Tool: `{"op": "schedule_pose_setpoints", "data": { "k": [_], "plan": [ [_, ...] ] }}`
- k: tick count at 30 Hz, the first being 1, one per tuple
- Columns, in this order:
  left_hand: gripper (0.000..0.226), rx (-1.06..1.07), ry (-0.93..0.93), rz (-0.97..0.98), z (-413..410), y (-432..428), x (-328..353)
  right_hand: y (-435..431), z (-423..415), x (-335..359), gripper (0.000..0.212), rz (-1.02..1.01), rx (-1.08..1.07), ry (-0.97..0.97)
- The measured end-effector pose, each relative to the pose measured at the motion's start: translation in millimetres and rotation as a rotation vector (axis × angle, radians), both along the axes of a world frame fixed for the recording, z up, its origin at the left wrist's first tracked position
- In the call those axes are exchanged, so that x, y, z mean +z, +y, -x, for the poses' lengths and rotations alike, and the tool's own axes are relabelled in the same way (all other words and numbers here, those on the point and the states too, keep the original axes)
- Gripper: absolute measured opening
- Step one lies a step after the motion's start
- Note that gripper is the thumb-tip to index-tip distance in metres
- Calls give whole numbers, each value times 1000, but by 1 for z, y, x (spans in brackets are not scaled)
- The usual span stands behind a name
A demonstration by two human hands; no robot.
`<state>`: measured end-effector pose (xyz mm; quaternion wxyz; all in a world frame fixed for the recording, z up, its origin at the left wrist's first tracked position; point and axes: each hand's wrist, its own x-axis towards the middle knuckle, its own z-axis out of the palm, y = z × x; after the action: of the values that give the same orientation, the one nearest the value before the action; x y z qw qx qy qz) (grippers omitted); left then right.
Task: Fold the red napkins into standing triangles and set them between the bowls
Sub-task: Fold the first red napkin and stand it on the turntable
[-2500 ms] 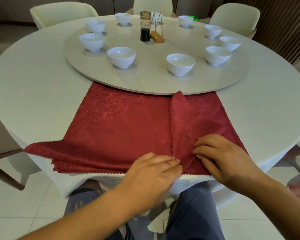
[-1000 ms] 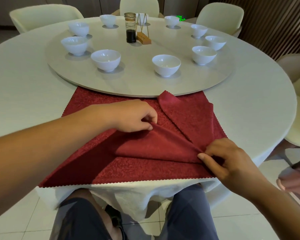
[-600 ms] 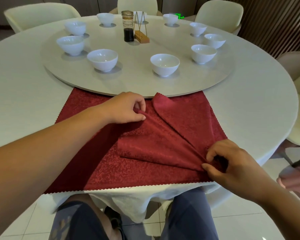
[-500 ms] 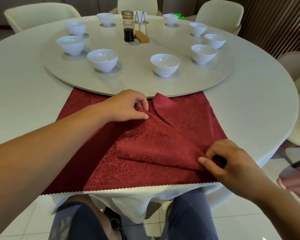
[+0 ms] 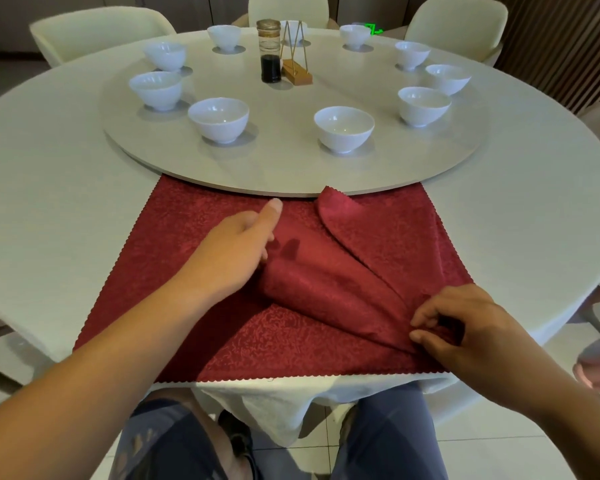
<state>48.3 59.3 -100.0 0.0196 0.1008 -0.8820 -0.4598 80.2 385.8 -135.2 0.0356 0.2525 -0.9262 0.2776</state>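
1. A red napkin (image 5: pixel 326 289) lies in the lower middle of the picture, on the near side of the white table (image 5: pixel 49 202).
2. It is partly folded. One flap lies over the middle, and a second flap comes to a point near the edge of the round tray (image 5: pixel 291 168).
3. It sits on a flat napkin (image 5: pixel 187 237) of the same red.
4. The left hand (image 5: pixel 232 258) rests at the left edge of the folded flap. Its thumb (image 5: pixel 272 209) sticks straight out. The other fingers are hidden, so their grip cannot be told.
5. The right hand (image 5: pixel 471 330), at the lower right, has curled fingers that pinch the napkin's near corner.
6. White bowls (image 5: pixel 343 128) stand in a ring on the round tray, in the upper half of the picture.
7. A dark bottle (image 5: pixel 270 51) and a gold stand (image 5: pixel 295 64) stand side by side at the top middle.
8. Pale chairs (image 5: pixel 97 32) stand behind the table.
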Motion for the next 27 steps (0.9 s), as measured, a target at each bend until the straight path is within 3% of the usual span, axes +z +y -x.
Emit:
{"op": "schedule_pose_setpoints", "data": {
  "k": [3,8,12,16,19,24,27],
  "plan": [
    [51,-119,-25,-242,-25,2,-7,-8,-1,0,24,72,-102,-10],
    [68,-63,-21,37,-53,1,-22,-17,-2,-5,27,-35,-151,23],
    [56,-8,-8,-12,-62,-1,-31,-17,-3,-3,34,-51,-170,-2],
    [43,15,33,58,-62,4,-35,-21,-5,1,35,-66,-186,-30],
    [40,50,36,-52,-60,5,-35,-20,-7,4,34,-69,-182,-66],
    [60,-64,-43,28,-61,6,-25,-17,-3,1,30,-46,-187,-95],
    [59,-98,-29,148,-59,5,-21,-21,-3,-1,31,-44,-211,-61]
  ]
}}
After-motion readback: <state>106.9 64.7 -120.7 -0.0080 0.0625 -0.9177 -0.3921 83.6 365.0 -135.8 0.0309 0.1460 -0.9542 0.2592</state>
